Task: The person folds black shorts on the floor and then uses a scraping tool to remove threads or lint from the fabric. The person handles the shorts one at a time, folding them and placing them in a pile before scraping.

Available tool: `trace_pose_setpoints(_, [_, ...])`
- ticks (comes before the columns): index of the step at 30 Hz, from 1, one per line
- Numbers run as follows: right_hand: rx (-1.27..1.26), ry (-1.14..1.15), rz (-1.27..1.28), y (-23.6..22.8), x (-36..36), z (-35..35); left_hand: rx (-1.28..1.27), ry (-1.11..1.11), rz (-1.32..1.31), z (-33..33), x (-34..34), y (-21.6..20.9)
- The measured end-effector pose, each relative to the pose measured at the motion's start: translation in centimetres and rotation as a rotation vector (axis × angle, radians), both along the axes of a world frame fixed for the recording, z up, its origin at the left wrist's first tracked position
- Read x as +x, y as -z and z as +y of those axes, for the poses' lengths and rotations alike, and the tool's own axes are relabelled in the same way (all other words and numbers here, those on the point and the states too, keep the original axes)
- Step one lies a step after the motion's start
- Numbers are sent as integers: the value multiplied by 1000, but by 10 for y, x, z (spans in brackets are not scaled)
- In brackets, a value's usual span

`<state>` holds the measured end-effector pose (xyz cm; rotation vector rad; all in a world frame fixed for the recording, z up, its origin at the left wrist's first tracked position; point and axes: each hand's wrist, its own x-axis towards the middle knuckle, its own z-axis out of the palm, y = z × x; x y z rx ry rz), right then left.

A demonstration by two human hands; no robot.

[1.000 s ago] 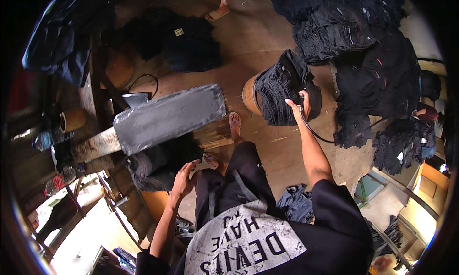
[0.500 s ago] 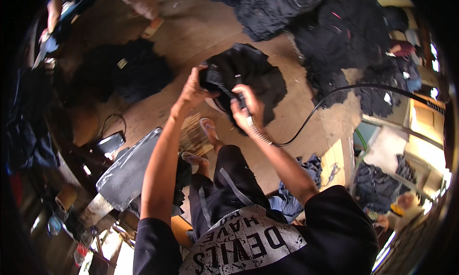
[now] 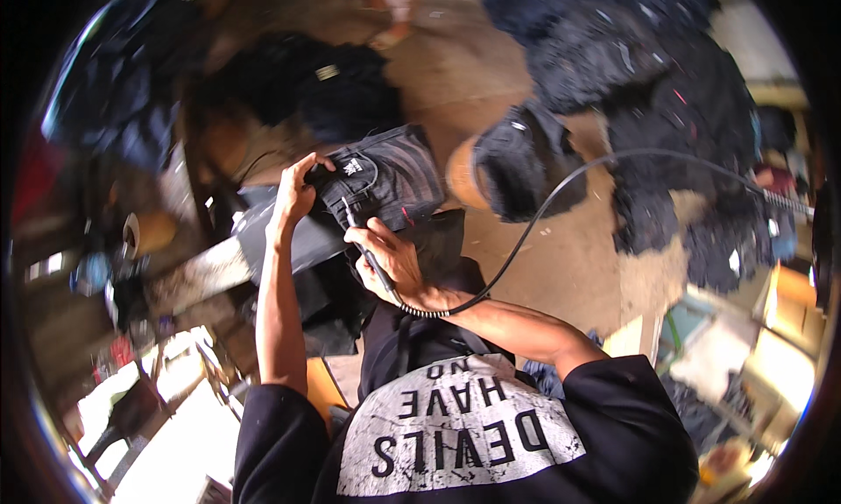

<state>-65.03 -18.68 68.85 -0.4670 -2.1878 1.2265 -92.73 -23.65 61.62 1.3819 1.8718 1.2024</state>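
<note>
Folded dark denim jeans (image 3: 407, 166) with a label patch lie on a dark-covered support in front of me, left of centre. My left hand (image 3: 296, 195) grips their left edge, its thumb and fingers closed on the cloth. In my right hand (image 3: 390, 257) is a slim pen-shaped power tool (image 3: 375, 267). Its thin metal tip touches or hovers just over the jeans near the waistband; I cannot tell which. A black cable (image 3: 547, 208) leaves the tool through a coiled spring and arcs away to the right.
A brown rounded block (image 3: 464, 173) with a black garment (image 3: 517, 166) over it stands beyond the jeans. Piles of dark clothes (image 3: 604, 57) cover the far right floor, and another dark heap (image 3: 350, 92) lies far left. At the top shows another person's leg (image 3: 399, 9).
My hands have moved left and nearer, from the black garment at the centre to the jeans on the support. The tool has come along in my right hand. The view has turned left.
</note>
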Motion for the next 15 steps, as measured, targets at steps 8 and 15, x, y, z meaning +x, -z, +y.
trace_pose_setpoints(8, [-48, -181, 154, -11, -42, -16, 15, -802, 394, -141, 35, -21])
trace_pose_setpoints(15, [261, -186, -93, 57, -57, 103, -538, -916, 149, -112, 104, -52])
